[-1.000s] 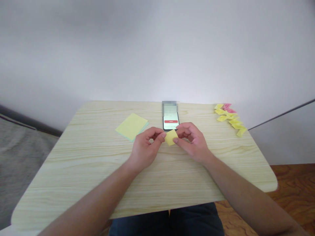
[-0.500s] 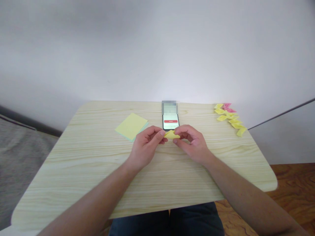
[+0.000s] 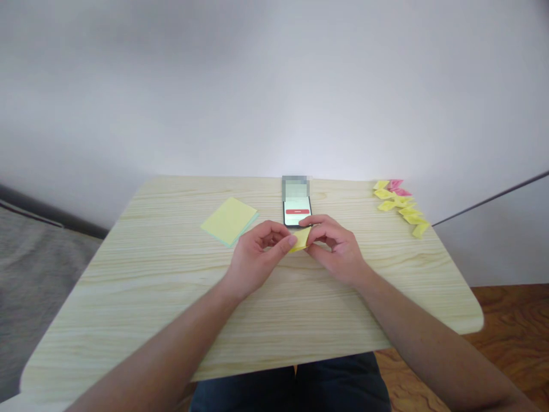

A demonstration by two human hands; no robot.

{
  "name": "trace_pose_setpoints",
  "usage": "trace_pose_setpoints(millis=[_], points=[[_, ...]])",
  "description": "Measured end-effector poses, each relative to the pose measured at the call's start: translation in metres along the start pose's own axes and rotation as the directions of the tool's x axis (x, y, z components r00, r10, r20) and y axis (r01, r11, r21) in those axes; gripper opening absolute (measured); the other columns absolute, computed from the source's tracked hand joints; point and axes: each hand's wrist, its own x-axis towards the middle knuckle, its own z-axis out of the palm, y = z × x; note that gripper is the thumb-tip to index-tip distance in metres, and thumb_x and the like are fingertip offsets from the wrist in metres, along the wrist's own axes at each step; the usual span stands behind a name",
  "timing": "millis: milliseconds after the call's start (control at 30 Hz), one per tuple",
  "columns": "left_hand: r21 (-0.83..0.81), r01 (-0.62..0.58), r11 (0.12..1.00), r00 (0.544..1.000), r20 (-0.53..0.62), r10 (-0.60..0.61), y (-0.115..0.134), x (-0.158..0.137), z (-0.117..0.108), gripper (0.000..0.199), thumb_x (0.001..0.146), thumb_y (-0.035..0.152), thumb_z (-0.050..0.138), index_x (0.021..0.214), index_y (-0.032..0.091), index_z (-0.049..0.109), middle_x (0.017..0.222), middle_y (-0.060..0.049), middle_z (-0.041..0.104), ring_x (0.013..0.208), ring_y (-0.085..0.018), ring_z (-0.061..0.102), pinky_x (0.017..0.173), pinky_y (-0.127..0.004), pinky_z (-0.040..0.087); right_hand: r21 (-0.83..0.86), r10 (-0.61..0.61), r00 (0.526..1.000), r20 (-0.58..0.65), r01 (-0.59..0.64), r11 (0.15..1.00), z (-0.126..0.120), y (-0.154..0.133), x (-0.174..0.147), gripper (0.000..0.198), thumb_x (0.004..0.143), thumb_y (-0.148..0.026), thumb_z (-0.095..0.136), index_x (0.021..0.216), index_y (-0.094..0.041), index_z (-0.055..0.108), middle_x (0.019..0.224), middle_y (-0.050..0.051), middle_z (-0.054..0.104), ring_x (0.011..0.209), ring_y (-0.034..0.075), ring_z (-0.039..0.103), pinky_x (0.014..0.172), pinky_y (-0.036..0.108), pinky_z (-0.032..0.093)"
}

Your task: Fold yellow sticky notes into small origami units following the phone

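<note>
Between my two hands is a small folded piece of yellow paper, just in front of the phone. My left hand pinches its left end, the thumb lying on top. On the other side, my right hand grips the right end with thumb and fingers, its index finger reaching over the phone's lower edge. Fingers cover both ends of the paper, so its full shape is hidden.
A phone with a lit screen lies near the wall. Left of it rests a stack of yellow and green paper sheets. Several folded yellow paper pieces and pink ones line the right side of the wooden table.
The yellow paper has turned in my fingers and now shows a flatter, four-sided face. My left thumb has shifted right onto it, and my right index finger has stretched toward the phone.
</note>
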Motion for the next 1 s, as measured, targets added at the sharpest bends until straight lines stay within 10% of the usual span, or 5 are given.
trace_pose_setpoints(millis=[600, 1000], points=[[0.186, -0.032, 0.982, 0.997, -0.061, 0.044, 0.001, -0.007, 0.000, 0.048, 0.093, 0.025, 0.062, 0.139, 0.025, 0.049, 0.081, 0.001, 0.071, 0.073, -0.017, 0.072, 0.069, -0.027, 0.056, -0.074, -0.021, 0.999, -0.027, 0.019, 0.997, 0.000, 0.001, 0.001, 0.017, 0.082, -0.007, 0.069, 0.084, -0.024, 0.070, 0.129, 0.007, 0.063, 0.126, 0.025, 0.061, 0.102, 0.043, 0.054], [0.235, -0.066, 0.970, 0.992, -0.094, 0.090, -0.002, -0.005, 0.004, 0.015, 0.086, 0.026, 0.069, 0.099, 0.021, 0.063, 0.098, -0.002, 0.070, 0.083, -0.017, 0.070, 0.076, -0.029, 0.056, -0.433, -0.273, 0.956, 0.103, 0.290, 0.853, 0.001, -0.008, -0.001, 0.041, 0.076, -0.006, 0.069, 0.109, -0.030, 0.065, 0.127, 0.007, 0.064, 0.123, 0.028, 0.058, 0.105, 0.050, 0.048]])
